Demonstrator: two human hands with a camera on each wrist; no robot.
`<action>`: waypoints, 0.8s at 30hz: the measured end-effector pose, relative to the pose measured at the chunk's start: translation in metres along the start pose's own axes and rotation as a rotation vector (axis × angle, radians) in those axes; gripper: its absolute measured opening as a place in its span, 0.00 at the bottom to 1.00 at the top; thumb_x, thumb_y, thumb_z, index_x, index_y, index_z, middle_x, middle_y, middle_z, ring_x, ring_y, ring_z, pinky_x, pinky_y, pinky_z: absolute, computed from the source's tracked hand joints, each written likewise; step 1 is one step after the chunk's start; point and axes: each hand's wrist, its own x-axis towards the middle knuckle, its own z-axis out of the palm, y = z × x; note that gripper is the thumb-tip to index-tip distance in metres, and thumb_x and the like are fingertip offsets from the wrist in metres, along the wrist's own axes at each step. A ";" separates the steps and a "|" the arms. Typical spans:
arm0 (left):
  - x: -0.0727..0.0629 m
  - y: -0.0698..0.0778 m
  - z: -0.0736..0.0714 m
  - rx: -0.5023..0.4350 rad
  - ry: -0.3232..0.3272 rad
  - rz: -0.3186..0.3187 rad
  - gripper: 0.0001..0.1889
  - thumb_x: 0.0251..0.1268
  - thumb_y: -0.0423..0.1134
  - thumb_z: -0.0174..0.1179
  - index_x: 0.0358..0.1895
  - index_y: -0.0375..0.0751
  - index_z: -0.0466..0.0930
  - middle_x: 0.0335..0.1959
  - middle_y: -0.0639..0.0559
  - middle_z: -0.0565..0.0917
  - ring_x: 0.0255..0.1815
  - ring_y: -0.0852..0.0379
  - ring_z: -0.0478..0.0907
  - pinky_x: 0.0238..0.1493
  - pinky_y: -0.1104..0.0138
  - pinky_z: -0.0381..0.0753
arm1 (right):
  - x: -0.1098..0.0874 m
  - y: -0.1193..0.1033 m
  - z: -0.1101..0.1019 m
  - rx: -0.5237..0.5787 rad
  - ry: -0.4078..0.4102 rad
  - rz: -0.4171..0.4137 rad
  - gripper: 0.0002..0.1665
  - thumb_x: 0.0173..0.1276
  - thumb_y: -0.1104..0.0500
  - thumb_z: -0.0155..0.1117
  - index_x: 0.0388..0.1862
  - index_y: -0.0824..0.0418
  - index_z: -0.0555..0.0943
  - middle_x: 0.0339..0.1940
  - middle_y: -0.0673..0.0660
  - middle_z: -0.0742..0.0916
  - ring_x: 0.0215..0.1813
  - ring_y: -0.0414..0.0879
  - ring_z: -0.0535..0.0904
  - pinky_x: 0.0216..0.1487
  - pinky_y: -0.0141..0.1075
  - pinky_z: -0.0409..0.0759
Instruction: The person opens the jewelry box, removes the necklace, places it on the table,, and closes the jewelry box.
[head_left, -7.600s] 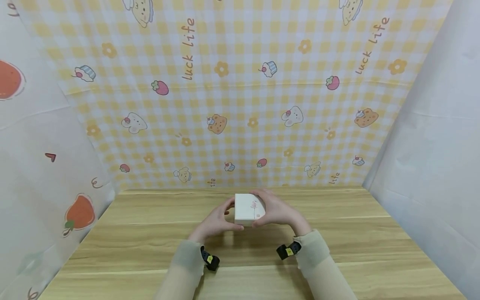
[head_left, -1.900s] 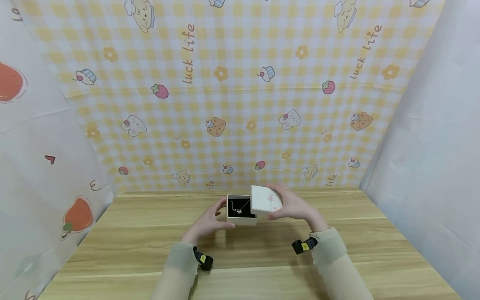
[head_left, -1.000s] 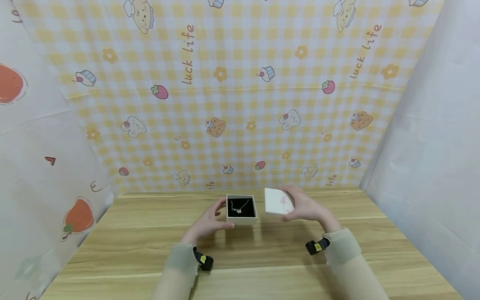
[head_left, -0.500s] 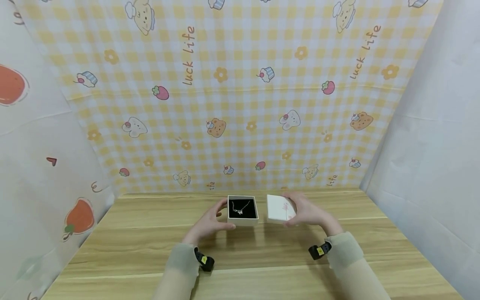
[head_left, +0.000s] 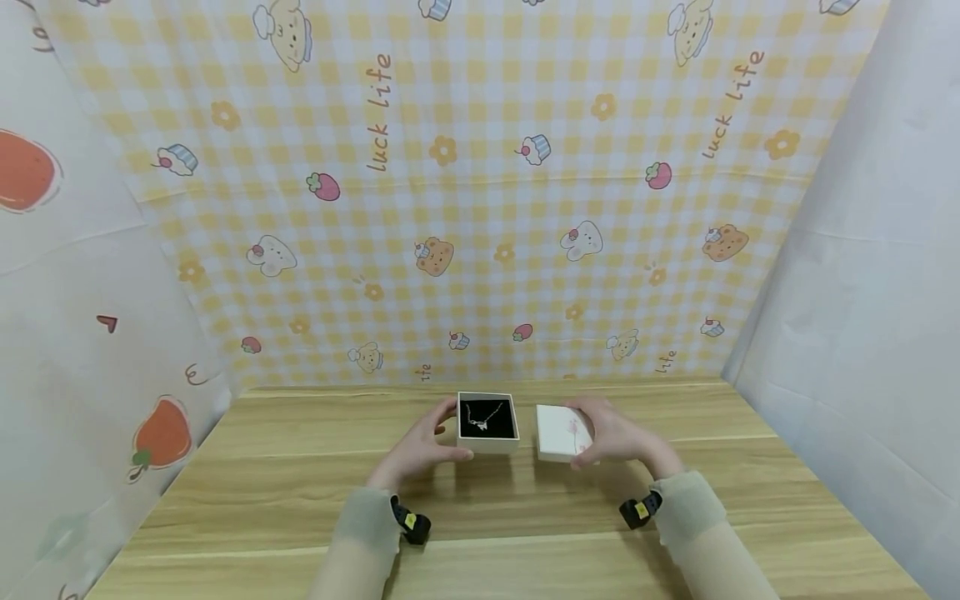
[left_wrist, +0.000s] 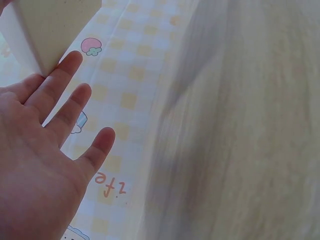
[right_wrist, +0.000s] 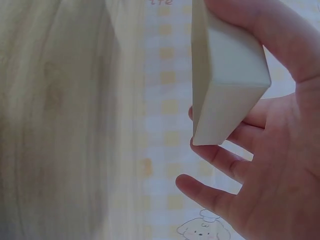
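Note:
A small white square box (head_left: 489,447) with a black lining stands uncovered in the middle of the head view. On its lining lies a silver-coloured necklace (head_left: 480,424) with a small pendant. My left hand (head_left: 422,447) grips the box's left side between thumb and fingers; in the left wrist view the box's underside (left_wrist: 60,27) appears off the tabletop. To the right, my right hand (head_left: 617,435) holds the white lid (head_left: 555,432), printed with a pink flower, by its right side. The right wrist view shows the lid's plain walls (right_wrist: 237,55) between thumb and fingers, also raised.
Both hands are over a wood-grain table (head_left: 495,550). Behind it hangs a yellow-checked cloth (head_left: 480,200) with cartoon prints, and pale cloths close off the left and right sides. Each wrist wears a black strap with a small device (head_left: 639,510).
Earlier the lid covered the box. My right hand has lifted it off, carried it right and lowered it a little in the last second. The left hand has kept its grip on the box.

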 end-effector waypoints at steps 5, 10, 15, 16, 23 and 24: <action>-0.010 0.022 -0.002 0.005 -0.012 -0.005 0.47 0.52 0.37 0.72 0.74 0.37 0.55 0.72 0.35 0.62 0.66 0.25 0.59 0.63 0.38 0.61 | 0.000 0.005 0.005 -0.025 -0.013 0.001 0.58 0.33 0.53 0.84 0.64 0.72 0.69 0.58 0.62 0.77 0.55 0.55 0.71 0.57 0.54 0.69; -0.005 0.012 0.000 0.015 0.007 -0.005 0.48 0.50 0.38 0.73 0.75 0.38 0.55 0.72 0.36 0.62 0.66 0.26 0.60 0.62 0.38 0.61 | 0.001 0.010 0.012 -0.034 -0.035 0.022 0.57 0.32 0.54 0.84 0.63 0.72 0.69 0.54 0.58 0.78 0.53 0.53 0.72 0.57 0.53 0.69; 0.005 -0.011 0.001 0.031 0.014 0.005 0.49 0.49 0.40 0.74 0.75 0.45 0.55 0.72 0.39 0.62 0.66 0.27 0.61 0.62 0.38 0.62 | 0.002 0.013 0.018 -0.069 -0.047 0.041 0.57 0.33 0.54 0.85 0.64 0.72 0.69 0.57 0.61 0.78 0.57 0.56 0.71 0.59 0.54 0.68; 0.006 -0.013 0.001 0.033 0.012 0.010 0.49 0.49 0.41 0.74 0.75 0.46 0.55 0.72 0.40 0.62 0.66 0.28 0.61 0.62 0.38 0.62 | 0.002 0.013 0.019 -0.074 -0.049 0.044 0.57 0.33 0.55 0.85 0.64 0.72 0.69 0.57 0.61 0.77 0.57 0.57 0.71 0.60 0.55 0.68; 0.007 -0.016 0.000 0.019 -0.018 0.055 0.48 0.48 0.44 0.74 0.74 0.49 0.57 0.72 0.42 0.63 0.67 0.31 0.61 0.64 0.39 0.60 | -0.001 0.014 0.023 -0.073 -0.065 0.074 0.57 0.33 0.56 0.86 0.64 0.71 0.69 0.60 0.62 0.76 0.59 0.58 0.69 0.61 0.56 0.66; 0.006 -0.016 0.001 0.014 -0.020 0.058 0.48 0.48 0.43 0.74 0.74 0.48 0.57 0.72 0.42 0.63 0.67 0.31 0.61 0.64 0.39 0.60 | -0.002 0.014 0.024 -0.074 -0.070 0.079 0.58 0.33 0.56 0.86 0.64 0.71 0.68 0.60 0.62 0.76 0.59 0.58 0.69 0.61 0.56 0.66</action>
